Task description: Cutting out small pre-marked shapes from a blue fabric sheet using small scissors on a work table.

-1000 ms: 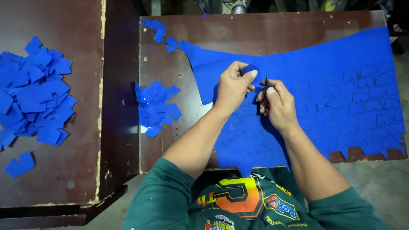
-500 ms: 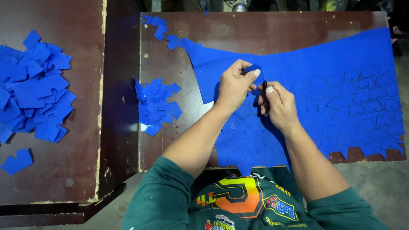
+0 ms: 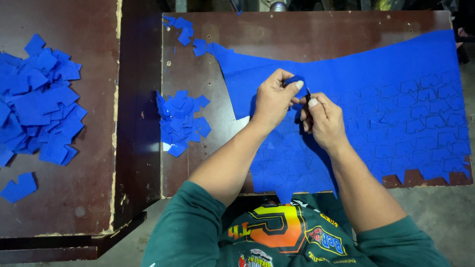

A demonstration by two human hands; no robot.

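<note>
Head view: left hand (image 3: 273,101) pinches a small blue cut piece (image 3: 295,79) between thumb and fingers, lifted just above the big blue sheet (image 3: 396,94) spread on the counter (image 3: 297,34). Right hand (image 3: 324,121) has its grip closed on a thin dark tool (image 3: 308,94), possibly a blade, tip by the piece. Cut-piece pile (image 3: 180,121) sits left of the sheet; a bigger pile (image 3: 37,104) on the far-left counter.

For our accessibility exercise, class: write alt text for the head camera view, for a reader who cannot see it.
Seen from above, a person's left hand pinches a small blue cut piece while the right hand holds small dark scissors over a large blue marked sheet on a dark brown wooden table. Piles of cut blue pieces lie to the left.
</note>
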